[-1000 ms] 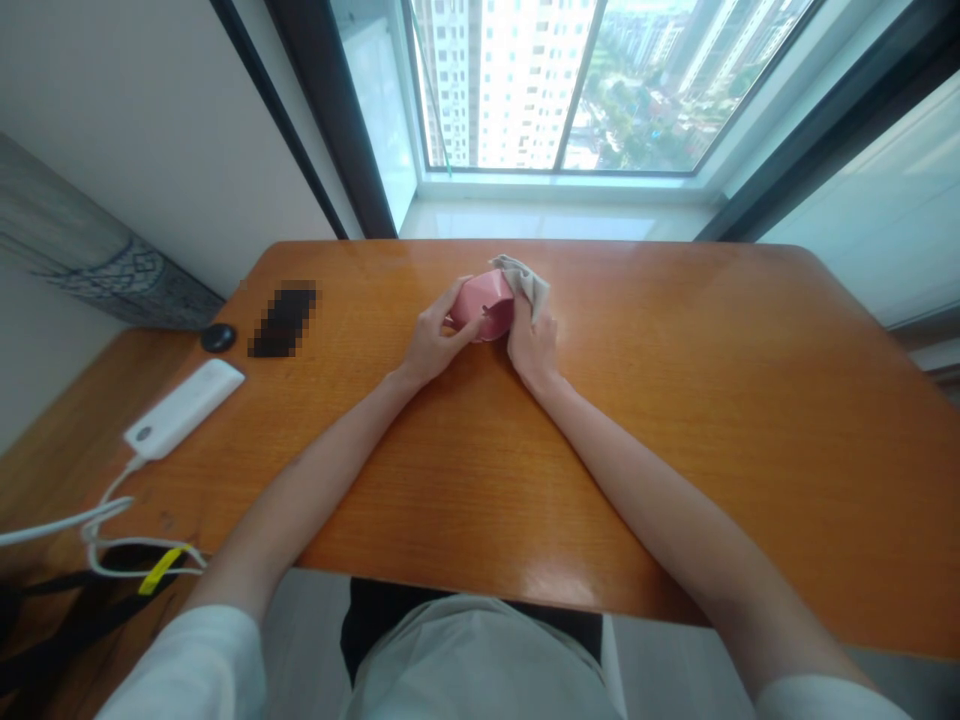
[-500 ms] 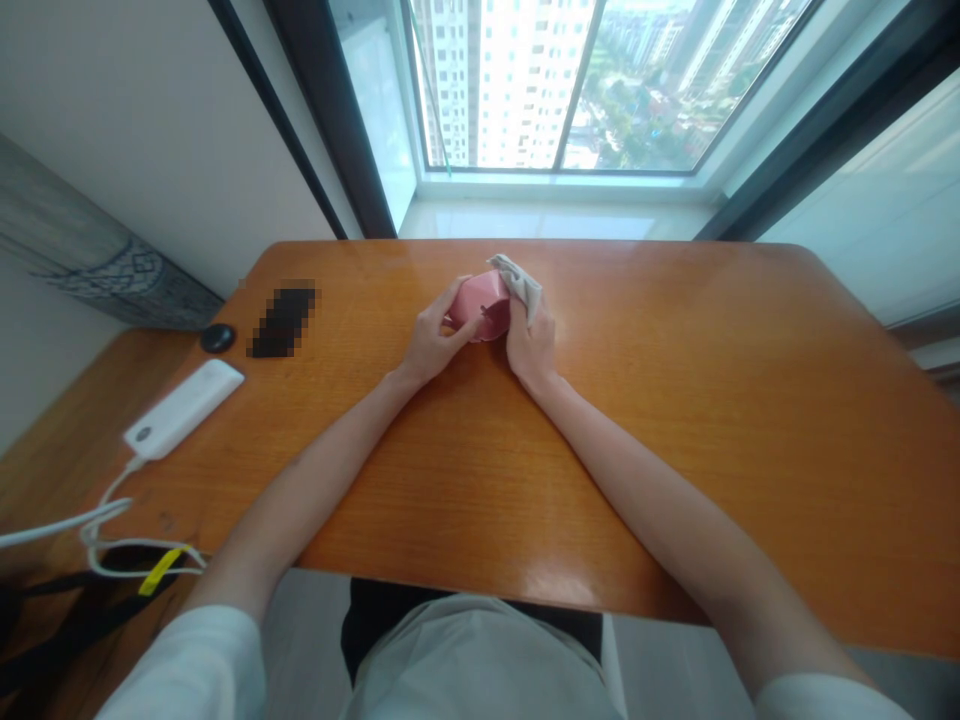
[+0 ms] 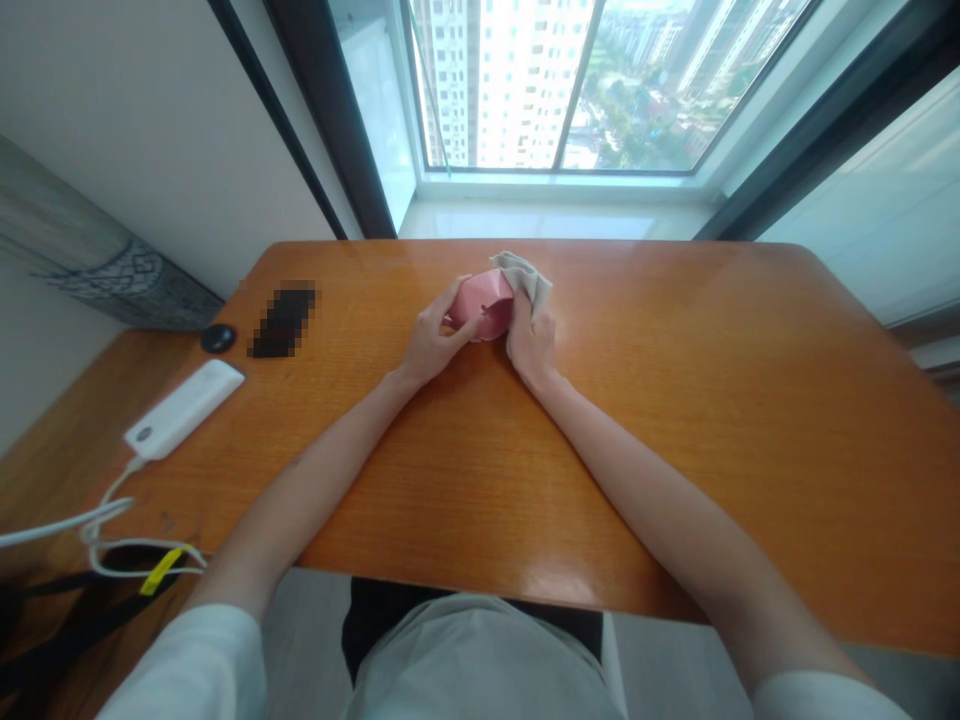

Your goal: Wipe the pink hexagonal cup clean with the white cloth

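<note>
Item: pink faceted bowl (image 3: 481, 305), held near the far edge of the table, toward its middle, tipped with its hollow side partly showing; whether it touches the wood cannot be told.

Item: grey cloth (image 3: 527, 280), crumpled, pressed against the bowl's right side and top.

Hands: close together, both clasping the bowl. Left hand (image 3: 435, 342) grips it from the near left; right hand (image 3: 531, 345) holds the cloth against it.

Surroundings: orange wooden table (image 3: 675, 470) under both forearms. Toward its left side lie a pixelated dark object (image 3: 283, 322), a round black puck (image 3: 217, 338) and a white power bank (image 3: 184, 408) with a white cable (image 3: 97, 522) running off the table edge. A yellow tag (image 3: 161, 571) sits on the cable. Beyond the table, a window (image 3: 555, 90) shows tower blocks.
</note>
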The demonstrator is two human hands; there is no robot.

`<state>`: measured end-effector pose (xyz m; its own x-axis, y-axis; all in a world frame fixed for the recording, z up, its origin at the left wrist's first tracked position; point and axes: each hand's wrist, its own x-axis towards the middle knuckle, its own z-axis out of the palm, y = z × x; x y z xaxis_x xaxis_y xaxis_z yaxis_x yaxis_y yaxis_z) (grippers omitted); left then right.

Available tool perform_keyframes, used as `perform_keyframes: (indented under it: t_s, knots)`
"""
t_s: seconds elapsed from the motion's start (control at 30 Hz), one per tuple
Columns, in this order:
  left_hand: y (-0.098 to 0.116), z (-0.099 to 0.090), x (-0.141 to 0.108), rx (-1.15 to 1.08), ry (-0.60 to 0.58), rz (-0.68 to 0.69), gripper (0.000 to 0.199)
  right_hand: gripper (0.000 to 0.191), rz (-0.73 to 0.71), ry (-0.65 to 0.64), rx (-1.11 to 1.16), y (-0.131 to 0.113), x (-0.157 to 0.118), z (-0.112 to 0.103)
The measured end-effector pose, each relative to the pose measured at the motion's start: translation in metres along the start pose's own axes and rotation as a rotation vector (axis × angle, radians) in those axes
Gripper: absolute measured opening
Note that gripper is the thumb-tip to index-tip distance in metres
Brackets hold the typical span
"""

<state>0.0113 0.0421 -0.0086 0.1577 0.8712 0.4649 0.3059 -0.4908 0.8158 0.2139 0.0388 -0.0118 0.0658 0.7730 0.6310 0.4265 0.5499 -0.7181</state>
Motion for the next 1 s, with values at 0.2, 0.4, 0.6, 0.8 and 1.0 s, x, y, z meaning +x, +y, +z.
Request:
perform_keyframes:
  t_s: [0.2, 0.4, 0.6, 0.8, 1.0]
  knots:
    - [-0.009, 0.000, 0.000, -0.016, -0.010, 0.062, 0.070, 0.059, -0.335, -0.142, -0.253, -0.027, -0.013, -0.006]
    - [-0.001, 0.000, 0.000, 0.001, 0.001, 0.011, 0.080, 0.060, -0.065, -0.013, -0.078, 0.001, -0.001, 0.002]
    - [-0.004, -0.002, 0.001, 0.002, 0.015, 0.058, 0.059, 0.063, -0.298, -0.140, -0.273, -0.022, -0.011, -0.006]
    - [-0.005, 0.001, 0.001, -0.006, 0.017, 0.049, 0.062, 0.059, -0.273, -0.107, -0.241, -0.017, -0.011, -0.001]
    - [0.002, 0.000, 0.000, -0.016, -0.008, 0.008, 0.079, 0.060, -0.052, -0.007, -0.080, 0.007, -0.003, 0.003]
